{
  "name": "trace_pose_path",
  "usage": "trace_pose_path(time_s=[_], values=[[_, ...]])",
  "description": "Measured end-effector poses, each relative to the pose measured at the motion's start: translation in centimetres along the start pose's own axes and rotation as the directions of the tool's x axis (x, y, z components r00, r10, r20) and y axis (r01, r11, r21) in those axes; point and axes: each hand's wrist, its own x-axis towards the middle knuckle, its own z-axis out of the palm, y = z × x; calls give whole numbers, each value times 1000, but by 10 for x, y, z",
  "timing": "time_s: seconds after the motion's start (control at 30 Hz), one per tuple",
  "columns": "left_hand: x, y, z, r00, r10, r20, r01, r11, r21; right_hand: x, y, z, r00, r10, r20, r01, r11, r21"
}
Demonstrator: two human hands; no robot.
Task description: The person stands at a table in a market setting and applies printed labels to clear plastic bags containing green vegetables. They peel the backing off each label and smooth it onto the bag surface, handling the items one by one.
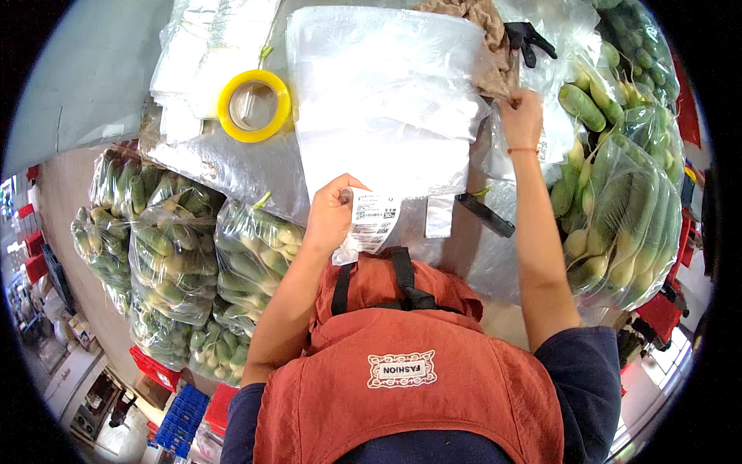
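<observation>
My left hand point(335, 213) pinches a strip of printed white labels point(375, 216) over the near edge of a stack of clear plastic bags point(382, 104). The strip bears writing and printed codes, and its lower end hangs by my red apron point(406, 336). Further out on the right, my right hand point(523, 120) has its fingertips drawn together beside a crumpled brown cloth point(493, 64) and clear plastic film. Whether anything is between those fingertips is not plain. A black box-cutter-like tool point(486, 215) lies between my forearms.
A yellow roll of clear tape point(255, 132) lies left of the stack. Bagged green radishes point(174, 255) are piled at the left, and more radish bags point(626, 226) flank my right arm. A black glove point(528, 42) rests behind my right hand. Blue crates point(184, 419) stand lower left.
</observation>
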Motion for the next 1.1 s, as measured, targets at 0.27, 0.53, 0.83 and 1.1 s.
trace_pose_path(time_s=[0.27,0.53,0.83,1.1], values=[[3,-15,6,994,31,-101,-22,995,93,-91,-129,-33,538,-284,793,-527,621,580],[-8,-26,-9,977,25,-212,-10,997,72,-111,-135,2,410,-356,840,-661,518,543],[-27,-15,-16,930,-364,-45,360,881,306,-97,-116,20,908,-321,270,247,929,274],[-32,14,2,882,-22,470,-322,701,636,-95,-95,21,705,-504,499,354,860,369]])
